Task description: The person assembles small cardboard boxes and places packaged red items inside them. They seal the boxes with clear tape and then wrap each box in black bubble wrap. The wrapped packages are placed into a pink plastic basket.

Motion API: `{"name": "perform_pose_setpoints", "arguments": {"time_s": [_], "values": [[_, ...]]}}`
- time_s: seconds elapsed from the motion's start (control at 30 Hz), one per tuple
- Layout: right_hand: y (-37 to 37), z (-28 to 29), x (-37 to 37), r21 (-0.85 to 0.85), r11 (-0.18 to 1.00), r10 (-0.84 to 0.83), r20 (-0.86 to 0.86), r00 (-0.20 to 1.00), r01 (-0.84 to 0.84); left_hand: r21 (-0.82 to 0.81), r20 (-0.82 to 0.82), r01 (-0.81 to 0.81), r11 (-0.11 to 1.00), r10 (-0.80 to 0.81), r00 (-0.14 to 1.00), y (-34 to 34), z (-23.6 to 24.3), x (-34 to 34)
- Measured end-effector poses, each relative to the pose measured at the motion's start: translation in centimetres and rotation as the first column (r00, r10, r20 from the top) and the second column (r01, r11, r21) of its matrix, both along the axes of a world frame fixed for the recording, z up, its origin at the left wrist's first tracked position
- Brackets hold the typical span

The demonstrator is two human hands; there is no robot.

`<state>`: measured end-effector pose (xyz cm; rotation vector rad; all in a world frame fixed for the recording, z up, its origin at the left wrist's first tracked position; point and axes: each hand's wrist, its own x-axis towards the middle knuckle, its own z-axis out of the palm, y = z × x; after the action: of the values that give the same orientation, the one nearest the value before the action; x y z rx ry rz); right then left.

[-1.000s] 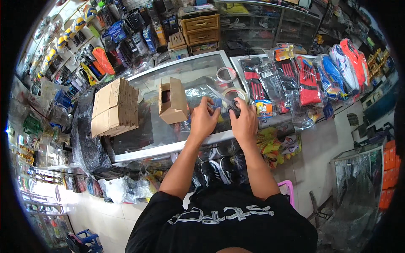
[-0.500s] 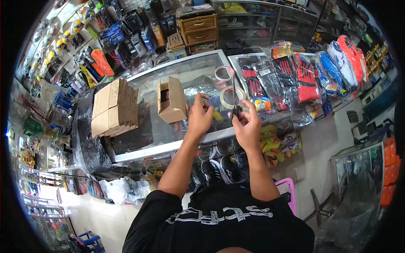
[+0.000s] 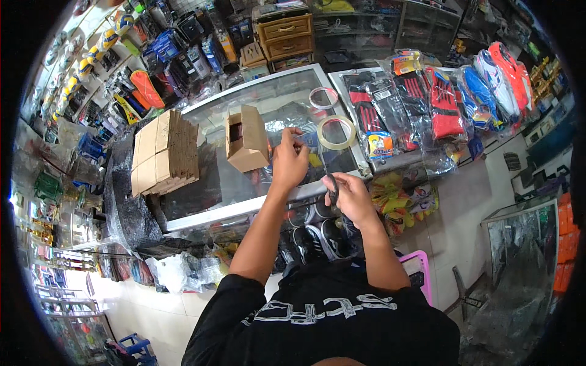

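My right hand (image 3: 352,198) is closed on a pair of scissors (image 3: 333,190) by the dark handles, at the counter's front edge. The thin blades point up and away and are hard to make out. Over the glass, my left hand (image 3: 289,160) has its fingers curled in towards the thumb; whatever is between them is too small to name. Just left of it stands a small brown cardboard box (image 3: 248,139) with its top open and something dark red inside. Beyond my right hand lie a wide roll of clear tape (image 3: 336,146) and a thinner tape roll (image 3: 323,89).
A tied stack of flattened cardboard (image 3: 160,155) sits left on the glass counter (image 3: 201,218). Bagged gloves (image 3: 370,116) and shoes (image 3: 480,97) cover the right-hand counter. Shoes (image 3: 317,239) stand on the shelf below. A pink-framed stool (image 3: 421,263) is at my right.
My right hand has drawn the scissors back towards me, away from the tape rolls, and the blades have dropped lower. My left hand stays beside the box, its fingers slightly closer together.
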<state>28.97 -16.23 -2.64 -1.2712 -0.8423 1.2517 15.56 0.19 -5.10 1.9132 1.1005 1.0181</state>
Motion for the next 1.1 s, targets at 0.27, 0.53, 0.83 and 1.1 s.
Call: {"name": "perform_pose_setpoints", "arguments": {"time_s": [0.27, 0.53, 0.83, 1.1], "values": [[-0.3, 1.1, 0.1, -0.143, 0.986, 0.065, -0.175, 0.982, -0.091, 0.019, 0.003, 0.019, 1.000, -0.019, 1.000, -0.2, 0.5, 0.1], [0.2, 0.7, -0.1, -0.119, 0.989, 0.072, -0.151, 0.986, -0.090, 0.006, 0.009, 0.012, 1.000, -0.012, 1.000, -0.5, 1.0, 0.4], [0.7, -0.7, -1.0, 0.005, 0.998, 0.069, 0.010, 0.998, -0.069, -0.042, 0.024, -0.002, 0.999, 0.003, 1.000, -0.4, 1.2, 0.3], [0.6, 1.4, -0.3, 0.189, 0.969, -0.247, 0.730, 0.638, 0.159, 0.007, 0.268, 0.056, 0.998, -0.056, 0.962, 0.0, 0.3, 0.4]]}}
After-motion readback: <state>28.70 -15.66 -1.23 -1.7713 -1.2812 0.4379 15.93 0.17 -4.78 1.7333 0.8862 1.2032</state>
